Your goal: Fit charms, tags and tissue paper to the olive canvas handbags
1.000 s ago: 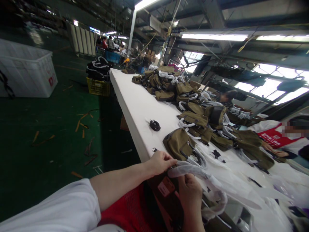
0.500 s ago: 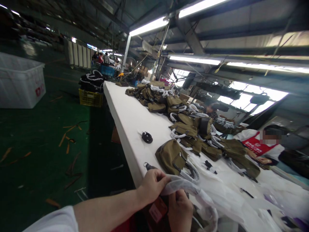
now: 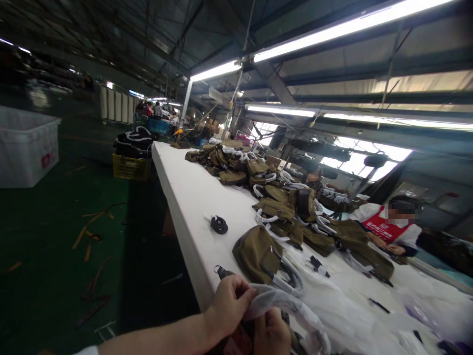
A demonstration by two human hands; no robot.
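At the near edge of the white table [image 3: 195, 207], my left hand [image 3: 228, 301] pinches the end of a bag handle wrapped in whitish film [image 3: 283, 301]. Just right of and below it, my right hand [image 3: 272, 331] has its fingers closed at the underside of the same wrapped handle. The handle curves away to the lower right, and the bag under my hands is mostly hidden. Beyond my hands an olive bag [image 3: 254, 249] lies on the table. A dark strap end with a metal ring [image 3: 219, 269] sticks out past my left hand.
A coiled black strap [image 3: 219, 225] lies near the table's left edge. Olive bags [image 3: 275, 209] are heaped along the table. A person in a red apron [image 3: 388, 227] is at the far right side. A yellow crate [image 3: 131, 166] and white bin [image 3: 27, 148] stand on the floor at left.
The view has tilted up slightly, so the table and bags appear lower and a little further left. Both hands keep their hold on the wrapped handle.
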